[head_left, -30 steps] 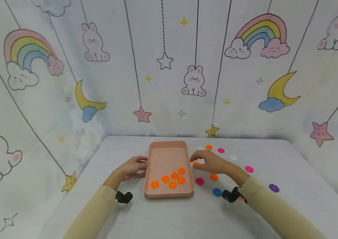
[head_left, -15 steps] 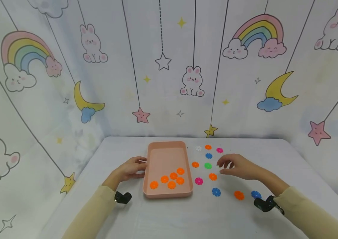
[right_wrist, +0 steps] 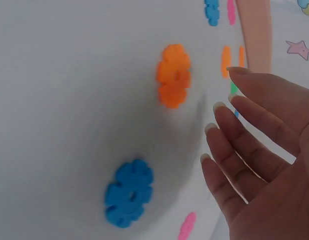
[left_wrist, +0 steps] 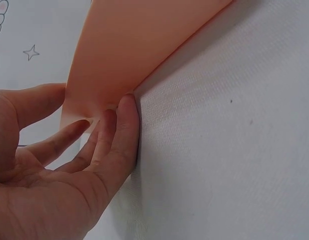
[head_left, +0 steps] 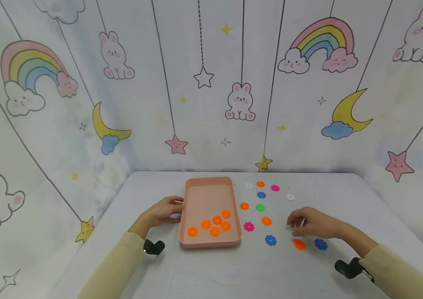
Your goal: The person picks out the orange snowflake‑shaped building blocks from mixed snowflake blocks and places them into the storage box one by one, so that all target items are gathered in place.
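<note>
On the white desk [head_left: 196, 274], a pink tray [head_left: 207, 195] holds six orange flower-shaped pieces [head_left: 206, 224] toward its near end, the left hand [head_left: 165, 210] touching its left side with loosely extended fingers. Right of it, the empty right hand [head_left: 315, 223] hovers, fingers slightly bent, near a loose orange piece [head_left: 299, 245] and a blue piece [head_left: 321, 244].

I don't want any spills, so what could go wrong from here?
The right hand is near an orange piece with a blue piece beside it; a careless reach might nudge both. The left hand touches the tray, so a push could slide it into a pink piece near its opposite side.
</note>
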`<control>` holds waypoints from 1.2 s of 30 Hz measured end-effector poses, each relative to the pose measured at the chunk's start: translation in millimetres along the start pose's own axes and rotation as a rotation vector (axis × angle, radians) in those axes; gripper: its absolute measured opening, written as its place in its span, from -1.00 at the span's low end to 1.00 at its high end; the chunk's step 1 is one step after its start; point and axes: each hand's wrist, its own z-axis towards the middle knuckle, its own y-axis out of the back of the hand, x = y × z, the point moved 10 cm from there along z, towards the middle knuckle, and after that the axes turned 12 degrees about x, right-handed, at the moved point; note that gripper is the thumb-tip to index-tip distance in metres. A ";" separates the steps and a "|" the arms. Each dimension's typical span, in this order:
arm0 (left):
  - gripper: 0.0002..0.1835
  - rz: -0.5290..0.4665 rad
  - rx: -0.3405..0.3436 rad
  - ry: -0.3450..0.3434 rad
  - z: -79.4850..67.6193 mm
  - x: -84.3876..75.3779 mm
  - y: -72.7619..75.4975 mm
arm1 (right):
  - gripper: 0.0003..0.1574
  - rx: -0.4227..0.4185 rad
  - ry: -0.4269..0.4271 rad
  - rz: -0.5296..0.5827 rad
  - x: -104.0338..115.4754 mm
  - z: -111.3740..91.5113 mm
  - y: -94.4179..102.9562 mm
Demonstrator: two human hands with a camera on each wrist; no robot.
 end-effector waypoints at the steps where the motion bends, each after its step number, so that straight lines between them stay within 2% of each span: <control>1: -0.45 0.006 0.003 -0.001 -0.4 -0.6 -0.4 | -0.71 0.011 -0.003 0.017 -2.2 -1.3 -3.1; 7: -0.45 0.027 0.004 -0.001 -1.8 -1.9 -1.0 | -0.67 0.063 -0.033 0.057 -12.6 -9.9 -15.8; 12: -0.46 0.033 -0.011 -0.005 -2.1 -1.8 0.3 | -0.65 0.069 -0.026 0.056 -14.6 -15.1 -18.2; 20: -0.46 0.038 -0.005 -0.006 -2.2 -2.0 -0.7 | -0.76 0.090 -0.033 0.062 -16.0 -14.9 -18.7; 24: -0.45 0.034 -0.008 -0.007 -2.4 -2.2 -0.4 | -0.88 0.111 -0.007 0.082 -11.5 -13.9 -15.6; 27: -0.45 0.032 -0.009 -0.007 -2.6 -2.6 -0.8 | -0.93 0.097 -0.001 0.089 -13.2 -13.2 -10.5; 31: -0.43 0.039 0.006 -0.010 -3.4 -3.1 -2.4 | -0.91 0.034 -0.014 0.086 -15.5 -8.6 0.9; 36: -0.45 0.028 0.011 -0.013 -4.0 -2.7 -2.1 | -0.86 -0.042 -0.011 0.109 -6.8 5.4 13.1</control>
